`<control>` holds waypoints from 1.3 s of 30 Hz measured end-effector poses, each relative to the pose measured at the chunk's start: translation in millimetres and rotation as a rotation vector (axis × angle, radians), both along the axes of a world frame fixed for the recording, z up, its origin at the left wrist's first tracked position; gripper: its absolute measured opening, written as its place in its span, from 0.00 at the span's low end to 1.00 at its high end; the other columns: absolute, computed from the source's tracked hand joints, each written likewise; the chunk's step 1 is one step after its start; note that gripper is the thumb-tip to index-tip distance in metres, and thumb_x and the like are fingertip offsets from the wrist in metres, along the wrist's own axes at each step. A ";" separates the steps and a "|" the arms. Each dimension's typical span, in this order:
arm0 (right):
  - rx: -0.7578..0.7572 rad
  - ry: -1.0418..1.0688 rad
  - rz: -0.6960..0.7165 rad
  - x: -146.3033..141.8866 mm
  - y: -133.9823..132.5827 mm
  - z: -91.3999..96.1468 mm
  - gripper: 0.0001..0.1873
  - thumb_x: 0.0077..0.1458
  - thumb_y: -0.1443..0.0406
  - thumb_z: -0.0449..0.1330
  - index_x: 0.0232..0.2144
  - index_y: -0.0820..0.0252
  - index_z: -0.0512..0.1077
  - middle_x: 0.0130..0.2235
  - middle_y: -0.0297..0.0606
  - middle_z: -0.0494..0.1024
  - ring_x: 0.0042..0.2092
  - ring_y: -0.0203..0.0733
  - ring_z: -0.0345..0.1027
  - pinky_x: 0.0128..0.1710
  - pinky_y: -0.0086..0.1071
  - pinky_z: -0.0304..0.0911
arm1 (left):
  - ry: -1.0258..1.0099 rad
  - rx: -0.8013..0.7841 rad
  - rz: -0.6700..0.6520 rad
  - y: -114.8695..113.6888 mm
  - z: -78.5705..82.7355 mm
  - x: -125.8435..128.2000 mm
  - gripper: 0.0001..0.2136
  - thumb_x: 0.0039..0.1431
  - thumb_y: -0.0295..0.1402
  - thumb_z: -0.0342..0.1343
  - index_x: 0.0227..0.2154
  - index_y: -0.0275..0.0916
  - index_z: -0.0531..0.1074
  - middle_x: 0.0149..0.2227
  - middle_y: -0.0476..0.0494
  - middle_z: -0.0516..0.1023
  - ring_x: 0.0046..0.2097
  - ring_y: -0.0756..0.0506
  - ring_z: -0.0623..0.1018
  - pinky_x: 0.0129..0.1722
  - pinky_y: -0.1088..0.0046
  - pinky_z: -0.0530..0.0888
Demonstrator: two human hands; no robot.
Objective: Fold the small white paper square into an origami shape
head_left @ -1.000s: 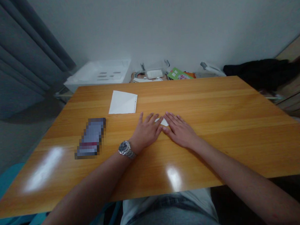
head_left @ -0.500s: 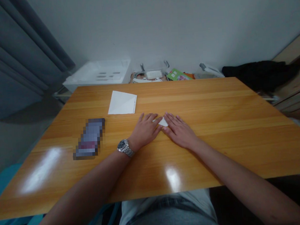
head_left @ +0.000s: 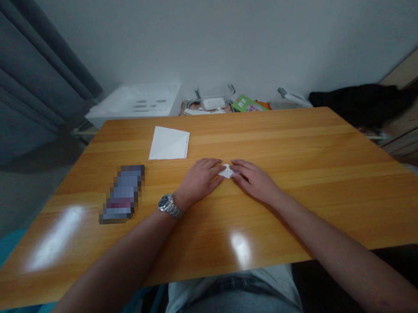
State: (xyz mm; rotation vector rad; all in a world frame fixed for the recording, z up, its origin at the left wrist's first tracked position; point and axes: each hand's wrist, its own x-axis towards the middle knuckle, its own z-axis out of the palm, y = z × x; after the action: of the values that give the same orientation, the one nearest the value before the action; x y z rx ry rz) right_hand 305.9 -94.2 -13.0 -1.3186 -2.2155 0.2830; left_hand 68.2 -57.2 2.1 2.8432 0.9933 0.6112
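A small folded white paper (head_left: 226,171) lies on the wooden table (head_left: 299,171) in front of me. My left hand (head_left: 198,180), with a silver watch at the wrist, curls its fingers onto the paper's left side. My right hand (head_left: 253,180) bends its fingers onto the paper's right side. Both hands pinch the little paper between their fingertips, and most of it is hidden under the fingers.
A white perforated sheet (head_left: 168,143) lies further back on the left. A blurred dark flat object (head_left: 122,193) sits on the left of the table. Behind the table are a white box (head_left: 137,104), cables and small clutter, and black cloth (head_left: 359,99) at right.
Both hands lay flat with fingers stretched over the paper; now the fingers have curled and drawn together at its edges. The paper shows a little more between them.
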 end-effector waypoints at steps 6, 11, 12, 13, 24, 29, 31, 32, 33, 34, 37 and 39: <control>0.022 -0.014 0.015 3.2 1.6 -1.1 0.18 0.68 0.63 0.55 0.56 0.62 0.75 0.61 0.51 0.75 0.62 0.52 0.68 0.64 0.50 0.64 | 0.000 -0.038 -0.072 1.1 -2.9 0.3 0.13 0.70 0.37 0.53 0.50 0.39 0.77 0.55 0.40 0.78 0.55 0.40 0.77 0.57 0.57 0.72; 0.074 0.027 0.063 2.1 0.9 0.1 0.16 0.66 0.64 0.59 0.54 0.59 0.76 0.58 0.47 0.77 0.60 0.50 0.70 0.62 0.48 0.66 | -0.001 -0.050 -0.083 0.8 -1.1 0.2 0.13 0.70 0.35 0.53 0.51 0.38 0.77 0.55 0.39 0.78 0.55 0.40 0.78 0.57 0.58 0.73; 0.079 0.029 0.068 1.8 0.9 0.2 0.14 0.66 0.64 0.60 0.52 0.59 0.77 0.57 0.47 0.78 0.59 0.50 0.71 0.61 0.48 0.67 | -0.001 -0.049 -0.082 0.8 -0.8 0.1 0.13 0.70 0.35 0.53 0.51 0.38 0.77 0.55 0.39 0.78 0.55 0.40 0.78 0.56 0.58 0.73; 0.083 0.030 0.071 1.7 1.1 0.1 0.13 0.66 0.64 0.60 0.50 0.59 0.78 0.57 0.47 0.78 0.58 0.50 0.72 0.60 0.48 0.68 | -0.001 -0.049 -0.078 0.7 -0.5 0.1 0.12 0.70 0.35 0.53 0.50 0.39 0.77 0.55 0.39 0.78 0.55 0.40 0.77 0.56 0.58 0.73; 0.062 0.048 0.182 3.6 3.9 2.7 0.10 0.66 0.66 0.59 0.42 0.54 0.81 0.50 0.43 0.82 0.52 0.48 0.75 0.54 0.48 0.71 | -0.018 -0.077 -0.079 -1.2 1.8 2.3 0.10 0.70 0.36 0.54 0.48 0.42 0.77 0.50 0.42 0.79 0.52 0.42 0.77 0.55 0.61 0.70; 0.045 0.059 0.188 2.5 3.5 3.0 0.09 0.65 0.65 0.60 0.41 0.54 0.81 0.49 0.43 0.83 0.50 0.48 0.76 0.52 0.46 0.71 | 0.003 -0.074 -0.047 -2.3 3.0 4.5 0.10 0.69 0.38 0.55 0.46 0.42 0.77 0.47 0.42 0.79 0.49 0.41 0.77 0.52 0.61 0.69; 0.041 0.066 0.190 2.5 3.5 2.6 0.08 0.65 0.65 0.60 0.41 0.54 0.81 0.49 0.42 0.83 0.50 0.47 0.76 0.52 0.45 0.71 | 0.008 -0.067 -0.040 -2.2 3.0 5.0 0.10 0.69 0.39 0.55 0.44 0.42 0.78 0.47 0.42 0.79 0.48 0.42 0.77 0.51 0.61 0.69; 0.039 0.070 0.190 2.6 3.6 2.3 0.08 0.65 0.65 0.60 0.41 0.54 0.81 0.49 0.42 0.83 0.50 0.47 0.76 0.52 0.45 0.71 | 0.011 -0.063 -0.039 -2.0 2.9 5.1 0.10 0.69 0.39 0.55 0.43 0.42 0.78 0.46 0.43 0.79 0.48 0.42 0.77 0.50 0.62 0.69; 0.037 0.073 0.192 2.7 3.7 2.1 0.08 0.65 0.65 0.60 0.42 0.55 0.80 0.49 0.42 0.83 0.50 0.47 0.76 0.52 0.45 0.71 | 0.014 -0.059 -0.038 -1.8 2.8 5.1 0.10 0.70 0.39 0.55 0.43 0.41 0.78 0.46 0.43 0.79 0.47 0.42 0.77 0.50 0.62 0.69; 0.035 0.075 0.192 2.8 3.8 2.0 0.08 0.65 0.64 0.61 0.42 0.55 0.80 0.49 0.42 0.83 0.50 0.47 0.76 0.52 0.45 0.71 | 0.015 -0.056 -0.038 -1.6 2.8 5.1 0.10 0.70 0.39 0.55 0.42 0.41 0.78 0.46 0.43 0.79 0.47 0.42 0.77 0.49 0.62 0.69; 0.031 0.081 0.188 2.8 4.0 2.5 0.08 0.65 0.64 0.61 0.43 0.55 0.80 0.49 0.42 0.83 0.50 0.47 0.76 0.52 0.45 0.71 | 0.011 -0.057 -0.042 -1.3 2.9 5.1 0.10 0.70 0.39 0.55 0.42 0.41 0.79 0.47 0.43 0.79 0.46 0.43 0.77 0.48 0.62 0.69; 0.029 0.084 0.187 2.5 4.0 3.6 0.08 0.65 0.64 0.60 0.42 0.54 0.80 0.48 0.41 0.83 0.50 0.47 0.76 0.52 0.45 0.71 | 0.011 -0.061 -0.041 -1.5 3.1 5.1 0.10 0.70 0.39 0.55 0.41 0.41 0.79 0.46 0.44 0.79 0.46 0.43 0.77 0.48 0.63 0.69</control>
State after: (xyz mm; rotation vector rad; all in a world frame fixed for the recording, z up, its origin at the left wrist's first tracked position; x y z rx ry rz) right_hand 308.4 -90.2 -9.5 -1.0652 -2.2655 0.3670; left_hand 73.3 -58.7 5.2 2.8093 0.9361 0.5520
